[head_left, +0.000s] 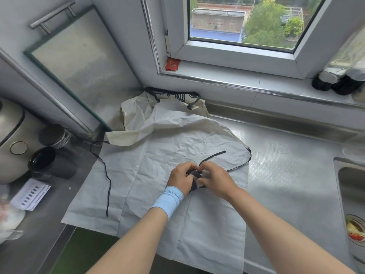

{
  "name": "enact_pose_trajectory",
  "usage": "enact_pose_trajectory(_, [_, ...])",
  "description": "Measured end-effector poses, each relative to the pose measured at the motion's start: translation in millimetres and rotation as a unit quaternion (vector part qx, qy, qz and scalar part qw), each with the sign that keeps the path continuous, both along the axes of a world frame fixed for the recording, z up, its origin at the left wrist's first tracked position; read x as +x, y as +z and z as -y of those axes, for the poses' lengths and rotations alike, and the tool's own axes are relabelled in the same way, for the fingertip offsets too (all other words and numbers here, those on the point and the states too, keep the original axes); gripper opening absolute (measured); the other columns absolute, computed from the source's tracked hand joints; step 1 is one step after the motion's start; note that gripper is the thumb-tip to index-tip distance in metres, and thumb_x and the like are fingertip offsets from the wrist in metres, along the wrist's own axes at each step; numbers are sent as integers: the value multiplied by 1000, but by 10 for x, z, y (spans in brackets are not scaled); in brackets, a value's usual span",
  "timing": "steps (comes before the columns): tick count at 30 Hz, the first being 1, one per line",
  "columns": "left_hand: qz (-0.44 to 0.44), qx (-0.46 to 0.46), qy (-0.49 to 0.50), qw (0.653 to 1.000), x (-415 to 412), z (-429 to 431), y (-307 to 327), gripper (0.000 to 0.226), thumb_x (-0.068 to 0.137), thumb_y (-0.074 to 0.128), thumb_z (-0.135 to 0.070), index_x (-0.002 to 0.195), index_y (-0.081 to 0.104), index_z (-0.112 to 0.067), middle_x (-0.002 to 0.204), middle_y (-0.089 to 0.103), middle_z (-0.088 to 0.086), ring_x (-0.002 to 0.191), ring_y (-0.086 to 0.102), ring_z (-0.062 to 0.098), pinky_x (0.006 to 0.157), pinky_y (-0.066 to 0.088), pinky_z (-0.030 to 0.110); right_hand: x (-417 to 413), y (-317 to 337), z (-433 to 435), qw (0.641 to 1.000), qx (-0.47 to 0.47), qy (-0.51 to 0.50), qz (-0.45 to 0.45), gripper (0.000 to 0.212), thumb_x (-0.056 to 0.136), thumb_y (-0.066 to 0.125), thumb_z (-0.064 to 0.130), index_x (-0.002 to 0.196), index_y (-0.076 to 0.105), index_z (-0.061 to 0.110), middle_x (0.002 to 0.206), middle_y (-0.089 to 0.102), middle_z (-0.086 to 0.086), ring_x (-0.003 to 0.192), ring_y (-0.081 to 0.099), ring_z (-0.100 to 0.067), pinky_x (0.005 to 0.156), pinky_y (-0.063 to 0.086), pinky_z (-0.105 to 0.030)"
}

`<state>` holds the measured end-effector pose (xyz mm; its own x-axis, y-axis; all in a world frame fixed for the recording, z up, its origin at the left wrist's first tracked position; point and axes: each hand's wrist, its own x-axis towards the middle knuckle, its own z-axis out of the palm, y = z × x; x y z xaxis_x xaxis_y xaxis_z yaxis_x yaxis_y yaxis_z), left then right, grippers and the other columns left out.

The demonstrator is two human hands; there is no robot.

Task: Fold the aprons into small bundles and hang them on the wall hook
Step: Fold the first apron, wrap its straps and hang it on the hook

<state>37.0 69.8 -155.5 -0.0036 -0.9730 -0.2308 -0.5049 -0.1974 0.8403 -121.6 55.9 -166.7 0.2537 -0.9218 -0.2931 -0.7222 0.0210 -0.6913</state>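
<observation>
A pale grey apron (158, 194) lies spread flat on the steel counter, its lower edge hanging over the front. My left hand (180, 177), with a light blue band on the wrist, and my right hand (215, 179) meet over the apron's middle, both pinching a bunched black strap (194, 175). One strap end (214, 155) runs up and right from my fingers; another black tie (107, 184) trails down the left side. A second cream apron (142, 113) with a black-and-white print lies crumpled in the back corner. No wall hook is visible.
The steel counter (286, 165) runs right to a sink (351, 194) with food scraps in its strainer. A black mug (42, 161), a jar and a rice cooker (11, 139) stand at left. Dark bottles (335, 82) sit on the window sill.
</observation>
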Motion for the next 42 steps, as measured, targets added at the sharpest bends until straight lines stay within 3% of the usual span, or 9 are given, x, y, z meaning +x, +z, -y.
enact_pose_trajectory(4, [-11,69,31,997,-19,57,26,24,79,56,-7,78,62,-30,73,61,-6,65,54,11,59,44,14,9,-18,-19,1000,-15,17,-1,27,79,72,25,101,60,32,100,59,14,93,56,-10,78,46,-28])
enact_pose_trajectory(15, [-24,248,58,967,72,344,75,23,77,61,2,79,65,-21,81,65,4,75,60,20,75,54,30,43,-110,-140,982,-180,-25,-51,29,78,67,17,104,63,29,108,61,12,108,49,-19,91,35,-36])
enact_pose_trajectory(18, [-80,271,92,955,73,296,41,22,80,63,4,81,66,-17,82,65,10,70,61,23,69,56,32,14,-46,-128,968,-237,-49,-70,26,72,75,15,93,64,25,100,56,4,93,50,-22,75,44,-36])
enact_pose_trajectory(21, [-153,261,134,944,-26,228,-7,18,83,63,6,85,68,-11,79,68,13,63,62,22,63,55,29,89,14,-181,977,-197,-70,-42,12,76,70,10,79,65,21,80,56,0,68,57,-27,54,43,-31])
enact_pose_trajectory(25, [-186,260,185,929,-123,126,-122,36,80,58,13,70,75,-17,68,71,9,56,65,19,67,57,28,180,49,-298,989,-92,-116,16,14,78,63,16,83,72,25,77,60,4,74,57,-15,67,44,-27])
enact_pose_trajectory(29, [-222,305,181,908,-121,76,-98,34,86,48,15,108,70,0,60,67,4,45,61,12,43,47,16,157,51,-366,991,-77,-104,-15,15,85,69,19,95,77,25,84,58,5,80,58,-15,69,39,-23])
enact_pose_trajectory(33, [-211,359,161,895,-131,29,-103,35,93,43,6,110,66,-13,43,59,-1,28,48,8,34,37,14,200,77,-426,989,-78,-111,-52,16,86,68,20,96,78,27,94,66,3,90,64,-20,74,45,-28])
enact_pose_trajectory(40, [-190,351,131,908,-80,39,-333,33,87,56,0,114,70,-13,95,69,13,74,63,23,75,53,31,210,140,-522,986,-77,-134,-59,16,86,69,37,97,78,29,93,65,2,88,64,-20,75,47,-30])
enact_pose_trajectory(42, [-182,335,142,913,-89,18,-255,35,83,59,2,115,69,-10,92,70,13,60,62,16,63,52,24,221,165,-525,986,-65,-141,-68,20,86,67,46,97,78,31,93,65,3,88,63,-18,74,47,-29])
